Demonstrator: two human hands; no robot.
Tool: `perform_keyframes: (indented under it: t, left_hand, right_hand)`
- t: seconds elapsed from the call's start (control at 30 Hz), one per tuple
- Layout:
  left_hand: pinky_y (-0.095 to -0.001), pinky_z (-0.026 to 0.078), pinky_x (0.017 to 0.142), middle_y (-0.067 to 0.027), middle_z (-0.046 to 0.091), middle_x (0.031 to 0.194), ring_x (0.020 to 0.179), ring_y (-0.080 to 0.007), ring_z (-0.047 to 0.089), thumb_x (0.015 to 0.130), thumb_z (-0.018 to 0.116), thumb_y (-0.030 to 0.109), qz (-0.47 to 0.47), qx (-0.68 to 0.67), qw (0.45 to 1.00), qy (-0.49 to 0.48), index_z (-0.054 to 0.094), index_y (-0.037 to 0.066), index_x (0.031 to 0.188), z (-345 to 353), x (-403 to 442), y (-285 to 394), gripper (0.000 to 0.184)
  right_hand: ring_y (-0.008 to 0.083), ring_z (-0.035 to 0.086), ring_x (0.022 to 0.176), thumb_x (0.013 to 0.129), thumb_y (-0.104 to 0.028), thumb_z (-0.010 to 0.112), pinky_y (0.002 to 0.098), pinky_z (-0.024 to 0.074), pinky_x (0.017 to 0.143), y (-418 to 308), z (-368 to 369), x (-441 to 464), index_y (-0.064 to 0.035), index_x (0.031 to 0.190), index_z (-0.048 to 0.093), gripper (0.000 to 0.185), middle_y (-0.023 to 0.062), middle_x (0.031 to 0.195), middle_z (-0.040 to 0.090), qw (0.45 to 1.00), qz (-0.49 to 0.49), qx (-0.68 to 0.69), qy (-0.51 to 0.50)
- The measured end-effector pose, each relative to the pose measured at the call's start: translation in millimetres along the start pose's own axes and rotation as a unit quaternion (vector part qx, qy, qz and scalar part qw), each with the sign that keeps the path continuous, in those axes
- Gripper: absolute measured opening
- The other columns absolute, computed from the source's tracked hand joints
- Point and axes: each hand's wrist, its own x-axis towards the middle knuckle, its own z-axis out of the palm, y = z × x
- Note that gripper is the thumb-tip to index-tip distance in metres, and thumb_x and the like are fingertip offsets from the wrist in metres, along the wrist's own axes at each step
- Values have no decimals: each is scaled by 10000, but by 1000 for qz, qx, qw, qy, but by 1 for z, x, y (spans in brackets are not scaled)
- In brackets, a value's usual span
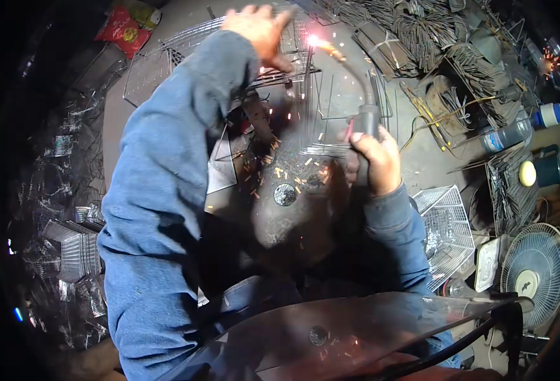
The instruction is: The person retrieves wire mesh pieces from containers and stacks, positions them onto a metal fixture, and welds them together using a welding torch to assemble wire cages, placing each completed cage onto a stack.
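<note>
My right hand (378, 159) is wrapped round the handle of a welding torch (369, 117). The torch's curved neck reaches up and left to a bright pink-white arc (313, 40) on the wires. My left hand (257, 35) lies over a wire rack (184, 47), its fingers spread and its thumb apart, just left of the arc. Under the hand, the contact with the wires is partly hidden. Straight wires (306, 95) run down from the arc to a bundle of short cross wires (325, 150). Sparks scatter below.
Bundled metal rods (426, 25) fill the upper right. A wire basket (445, 232), a fan (534, 270) and a water bottle (508, 136) stand at the right. Stacked wire baskets (80, 251) are at the left. A transparent visor (330, 330) crosses the bottom.
</note>
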Motion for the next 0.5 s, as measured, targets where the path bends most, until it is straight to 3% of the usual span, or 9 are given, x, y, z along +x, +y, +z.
perform_keyframes:
  t: [0.03, 0.07, 0.17, 0.2, 0.23, 0.3, 0.5]
  left_hand:
    - [-436, 447, 947, -101, 492, 1315, 1192, -342, 483, 637, 764, 497, -8, 22, 997, 68, 331, 226, 1397, 9, -6, -6, 915]
    - [-448, 421, 977, -99, 462, 1352, 1209, -335, 470, 658, 753, 477, -14, -3, 1000, -19, 345, 200, 1388, 17, -10, -9, 881]
    - [-428, 423, 977, -109, 470, 1344, 1200, -318, 483, 675, 738, 479, -2, -20, 1000, -23, 354, 188, 1380, 21, -9, -8, 854]
    - [-399, 429, 973, -117, 500, 1313, 1180, -309, 502, 692, 728, 473, 1, -19, 999, -27, 376, 165, 1364, 23, -6, -8, 819]
    - [-391, 432, 970, -117, 511, 1301, 1174, -310, 507, 694, 726, 474, 2, -25, 999, -39, 382, 156, 1360, 23, -4, -8, 814]
    - [-376, 437, 963, -117, 534, 1276, 1161, -310, 517, 699, 722, 476, 6, -32, 998, -58, 393, 138, 1353, 19, 2, -8, 806]
    - [-382, 460, 920, -113, 576, 1213, 1098, -278, 567, 700, 713, 497, 14, -30, 999, -20, 427, 128, 1328, 23, 2, -8, 783]
  right_hand:
    - [110, 486, 479, 762, -234, 616, 255, 418, 391, 1, -6, 1, -26, 960, 549, 294, 60, 693, 557, 1000, 5, 29, 6]
    - [110, 493, 501, 785, -212, 590, 250, 416, 392, 10, -15, 9, -21, 926, 563, 239, 57, 664, 547, 998, -15, 52, 23]
    - [99, 422, 475, 848, -220, 549, 229, 354, 389, 27, -19, 30, -8, 977, 537, 248, 19, 609, 466, 981, 27, 174, 79]
    - [94, 416, 502, 866, -225, 536, 224, 354, 415, 33, -25, 37, -13, 979, 539, 240, 7, 616, 450, 984, 86, 155, -19]
    - [92, 424, 504, 873, -221, 523, 220, 358, 429, 42, -17, 43, -16, 979, 540, 231, 13, 638, 477, 983, 113, 140, -46]
    - [112, 490, 549, 843, -183, 535, 260, 435, 456, 49, -4, 36, -10, 1006, 554, 238, 90, 865, 613, 981, 116, 151, -39]
    - [106, 482, 558, 844, -174, 537, 266, 433, 457, 50, -8, 32, -33, 1053, 540, 252, 86, 896, 623, 974, 113, 195, -24]
